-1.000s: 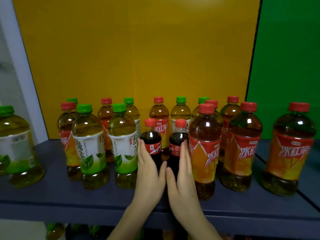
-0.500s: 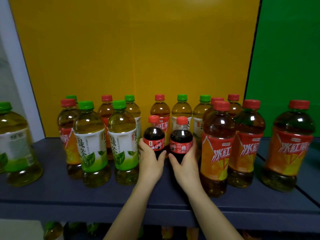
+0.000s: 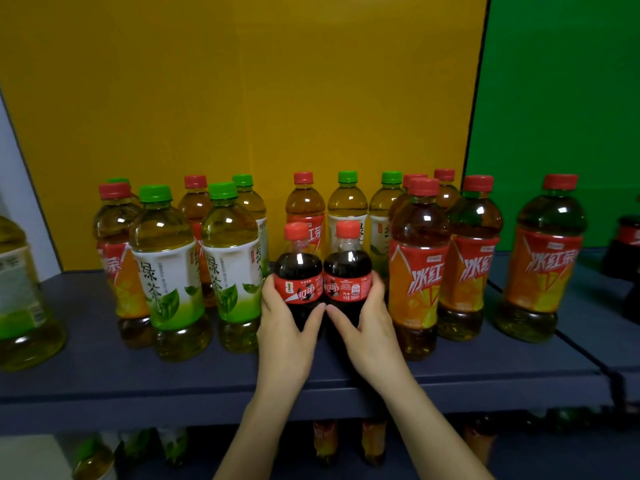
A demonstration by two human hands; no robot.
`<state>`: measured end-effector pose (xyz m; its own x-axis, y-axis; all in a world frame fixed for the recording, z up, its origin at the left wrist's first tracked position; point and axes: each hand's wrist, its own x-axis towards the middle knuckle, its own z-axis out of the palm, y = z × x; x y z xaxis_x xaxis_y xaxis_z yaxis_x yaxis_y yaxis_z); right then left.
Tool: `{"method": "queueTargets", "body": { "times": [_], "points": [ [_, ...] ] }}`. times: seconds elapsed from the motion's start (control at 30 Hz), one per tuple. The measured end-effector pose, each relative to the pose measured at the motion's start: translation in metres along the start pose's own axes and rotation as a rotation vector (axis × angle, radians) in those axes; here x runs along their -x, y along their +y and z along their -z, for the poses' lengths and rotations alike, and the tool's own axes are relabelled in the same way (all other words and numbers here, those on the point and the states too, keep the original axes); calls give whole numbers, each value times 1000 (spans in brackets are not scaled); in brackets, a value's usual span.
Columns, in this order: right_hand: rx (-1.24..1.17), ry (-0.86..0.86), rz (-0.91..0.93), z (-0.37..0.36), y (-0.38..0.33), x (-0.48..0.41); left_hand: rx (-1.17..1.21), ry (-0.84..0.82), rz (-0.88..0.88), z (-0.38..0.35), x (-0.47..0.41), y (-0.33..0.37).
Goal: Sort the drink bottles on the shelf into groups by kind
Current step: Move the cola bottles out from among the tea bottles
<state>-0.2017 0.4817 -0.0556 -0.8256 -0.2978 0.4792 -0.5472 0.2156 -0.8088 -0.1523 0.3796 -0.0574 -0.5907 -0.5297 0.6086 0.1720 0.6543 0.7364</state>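
Two small colas stood upright at mid-shelf, toward the near edge. Their long axes were vertical, red caps up, labels facing the camera. Left cola and right cola touched side to side.

Left hand grasped the left cola from its left flank, fingers wrapped behind, thumb across the front below the label. Right hand grasped the right cola the same way from its right flank. The thumb tips nearly met low between the two bottles. The hands hid the bases, so contact with the shelf could not be told.

Just left of the colas stood two green teas, green caps, upright. Just right stood three red teas, red caps, upright, the rightmost set apart. The far row, against the yellow panel, held mixed green and red caps.
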Motion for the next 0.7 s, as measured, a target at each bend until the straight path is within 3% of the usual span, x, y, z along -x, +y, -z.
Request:
{"method": "queueTargets", "body": {
  "times": [0.43,0.7],
  "points": [
    [-147,-146,49,40,-12,42,237,-12,90,44,27,21],
    [-319,-212,36,138,-7,80,328,-62,97,19,79,91]
  ]
}}
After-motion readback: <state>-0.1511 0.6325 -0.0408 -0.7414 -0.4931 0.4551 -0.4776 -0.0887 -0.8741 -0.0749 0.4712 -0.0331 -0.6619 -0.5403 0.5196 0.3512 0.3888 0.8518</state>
